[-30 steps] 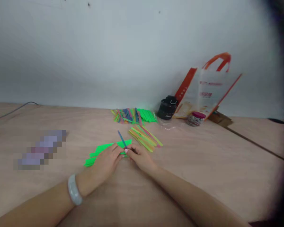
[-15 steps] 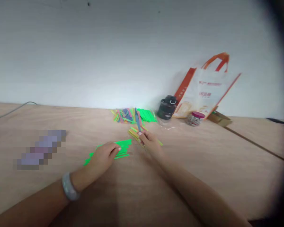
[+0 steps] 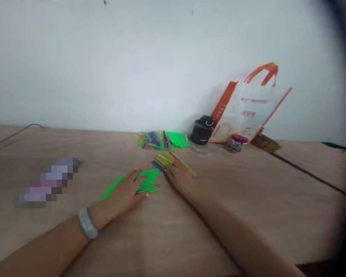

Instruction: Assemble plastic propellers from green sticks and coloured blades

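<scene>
The right hand (image 3: pixel 180 175), its grip unclear, seems to be placing the blue strip (image 3: pixel 158 166), which next needs clean release; the left hand (image 3: pixel 127 193) lies loosely spread over green strips (image 3: pixel 152 176).

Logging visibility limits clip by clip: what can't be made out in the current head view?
All in the head view:
Flat bright-green strips: full number hidden by the bare left hand.
Narrow dark-blue strip: blurred; grip by the bare right hand unclear.
Long purple-grey object: identity lost to pixelation.
White, orange-edged bag: small print too blurred to read.
Thin grey cable: cut off by left edge.
</scene>
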The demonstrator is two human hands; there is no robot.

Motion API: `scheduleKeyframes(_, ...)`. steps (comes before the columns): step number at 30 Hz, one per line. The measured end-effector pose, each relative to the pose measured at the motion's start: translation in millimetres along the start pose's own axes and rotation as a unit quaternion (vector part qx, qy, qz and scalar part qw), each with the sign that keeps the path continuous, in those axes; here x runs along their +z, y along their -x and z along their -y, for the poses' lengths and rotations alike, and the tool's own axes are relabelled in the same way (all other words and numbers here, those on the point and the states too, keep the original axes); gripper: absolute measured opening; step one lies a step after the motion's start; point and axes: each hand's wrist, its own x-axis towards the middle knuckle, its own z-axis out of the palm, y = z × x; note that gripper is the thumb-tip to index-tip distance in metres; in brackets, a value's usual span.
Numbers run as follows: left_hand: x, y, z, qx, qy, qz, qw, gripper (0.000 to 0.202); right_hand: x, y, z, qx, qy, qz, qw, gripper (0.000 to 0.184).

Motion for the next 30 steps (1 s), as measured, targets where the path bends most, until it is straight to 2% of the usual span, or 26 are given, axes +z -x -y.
scheduleKeyframes(3,1.3,-4,11,0.000,0.007,0.019,1.000,0.048,-2,-1,2,0.014,0.091,0.020,0.996,0.021)
scheduleKeyframes(6,1.4,-8,20,0.018,0.009,0.022,1.000,0.048,-3,-2,3,0.001,0.114,0.022,0.993,0.022)
scheduleKeyframes(12,0.4,-10,24,0.023,0.011,0.020,0.999,0.049,-2,0,5,-0.011,0.107,-0.004,0.994,0.024)
scheduleKeyframes(16,-1.7,-8,19,0.026,0.003,0.011,1.000,0.051,-6,8,20,-0.075,0.057,-0.006,0.995,0.028)
scheduleKeyframes(18,-4.8,-6,16,-0.009,-0.014,-0.011,1.000,0.048,-8,14,30,-0.113,0.017,0.012,0.993,0.027)
scheduleKeyframes(21,-11.3,-3,17,-0.134,-0.036,-0.069,0.988,0.039,-10,20,38,-0.135,-0.028,0.018,0.990,0.027)
scheduleKeyframes(23,-14.8,-1,23,-0.216,-0.019,-0.083,0.973,0.038,-11,18,33,-0.115,-0.061,0.000,0.991,0.028)
scheduleKeyframes(25,-16.2,2,30,-0.275,0.028,-0.073,0.958,0.039,-13,12,19,-0.068,-0.100,-0.035,0.992,0.029)
scheduleKeyframes(27,-14.9,3,36,-0.303,0.081,-0.066,0.947,0.041,-15,2,-5,0.029,-0.141,-0.093,0.985,0.030)
scheduleKeyframes(30,-9.2,-1,39,-0.314,0.135,-0.094,0.935,0.044,-14,-10,-48,0.128,-0.155,-0.136,0.970,0.042)
